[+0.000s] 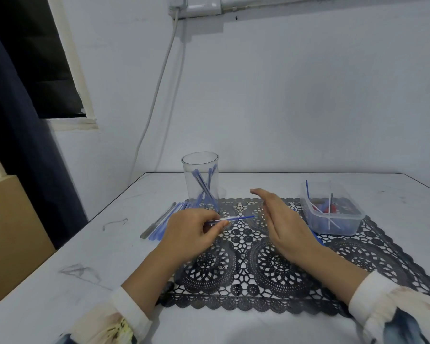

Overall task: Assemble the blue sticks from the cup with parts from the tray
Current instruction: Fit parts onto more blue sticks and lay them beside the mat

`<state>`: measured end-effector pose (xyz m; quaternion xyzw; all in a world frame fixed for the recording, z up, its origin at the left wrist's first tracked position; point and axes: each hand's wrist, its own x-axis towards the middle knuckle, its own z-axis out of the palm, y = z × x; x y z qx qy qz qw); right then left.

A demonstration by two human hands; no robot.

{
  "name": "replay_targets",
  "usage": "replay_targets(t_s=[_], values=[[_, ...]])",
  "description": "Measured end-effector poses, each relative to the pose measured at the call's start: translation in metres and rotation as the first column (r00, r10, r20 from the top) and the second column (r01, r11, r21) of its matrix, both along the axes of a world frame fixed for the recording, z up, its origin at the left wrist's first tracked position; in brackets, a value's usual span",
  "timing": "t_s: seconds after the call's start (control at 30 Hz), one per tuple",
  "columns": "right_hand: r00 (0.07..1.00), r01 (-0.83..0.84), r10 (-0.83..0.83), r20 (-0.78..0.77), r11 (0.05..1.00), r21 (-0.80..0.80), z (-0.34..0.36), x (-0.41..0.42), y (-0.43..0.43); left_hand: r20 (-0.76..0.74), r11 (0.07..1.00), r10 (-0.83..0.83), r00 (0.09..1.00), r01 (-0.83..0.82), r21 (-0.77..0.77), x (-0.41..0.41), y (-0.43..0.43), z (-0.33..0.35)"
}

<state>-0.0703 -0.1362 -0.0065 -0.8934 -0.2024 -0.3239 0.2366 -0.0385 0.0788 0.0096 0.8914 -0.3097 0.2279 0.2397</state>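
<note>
A clear plastic cup (201,181) stands at the back of the mat with several blue sticks (202,182) leaning inside it. My left hand (189,232) pinches a thin blue and white stick (233,218) that points right, level above the mat. Just right of the stick's tip is my right hand (282,219), fingers straight, palm facing left, holding nothing. A clear plastic tray (338,220) at the right holds blue and red parts and a few thin rods.
Several blue sticks and a grey one (159,220) lie in a row on the white table (85,269), left of the cup. A black lace mat (271,269) covers the table's middle. A cardboard box (8,234) stands beyond the left edge.
</note>
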Motion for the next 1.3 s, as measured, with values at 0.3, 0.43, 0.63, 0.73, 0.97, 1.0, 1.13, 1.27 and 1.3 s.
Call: replay_targets(t_s=[0.3, 0.43, 0.63, 0.73, 0.97, 1.0, 1.13, 1.27, 1.3], values=[[0.972, 0.082, -0.093, -0.217, 0.995, -0.059, -0.002, 0.008, -0.003, 0.002, 1.0, 0.018, 1.0, -0.018, -0.015, 0.002, 0.001, 0.0], [0.988, -0.03, 0.0, -0.157, 0.981, -0.192, -0.011, 0.014, -0.004, 0.005, 1.0, 0.018, 1.0, -0.018, -0.016, 0.002, 0.001, -0.002], [0.979, -0.081, 0.022, -0.204, 0.954, -0.288, -0.018, 0.019, -0.007, 0.001, 1.0, 0.01, 1.0, -0.01, -0.006, 0.004, 0.0, -0.003], [0.969, -0.115, 0.034, -0.247, 0.94, -0.322, -0.019, 0.02, -0.007, 0.005, 1.0, 0.004, 1.0, -0.004, -0.011, 0.005, 0.0, -0.003], [0.957, -0.119, 0.014, -0.291, 0.931, -0.346, -0.018, 0.02, -0.006, 0.005, 1.0, 0.014, 1.0, -0.014, 0.009, 0.003, -0.001, -0.002], [0.955, -0.12, 0.012, -0.297, 0.929, -0.349, -0.018, 0.021, -0.006, 0.001, 1.0, 0.014, 1.0, -0.014, 0.009, 0.002, -0.001, -0.002], [0.95, -0.111, 0.005, -0.312, 0.94, -0.324, -0.014, 0.02, -0.007, -0.011, 1.0, 0.014, 1.0, -0.014, 0.01, 0.002, -0.001, -0.001], [0.986, -0.026, -0.01, -0.167, 0.976, -0.215, -0.007, 0.014, -0.008, -0.017, 1.0, 0.02, 1.0, -0.02, 0.013, 0.001, 0.0, 0.0], [0.993, -0.01, -0.012, -0.12, 0.984, -0.176, -0.006, 0.013, -0.008, -0.017, 1.0, 0.019, 1.0, -0.019, 0.012, 0.001, 0.0, 0.0]])
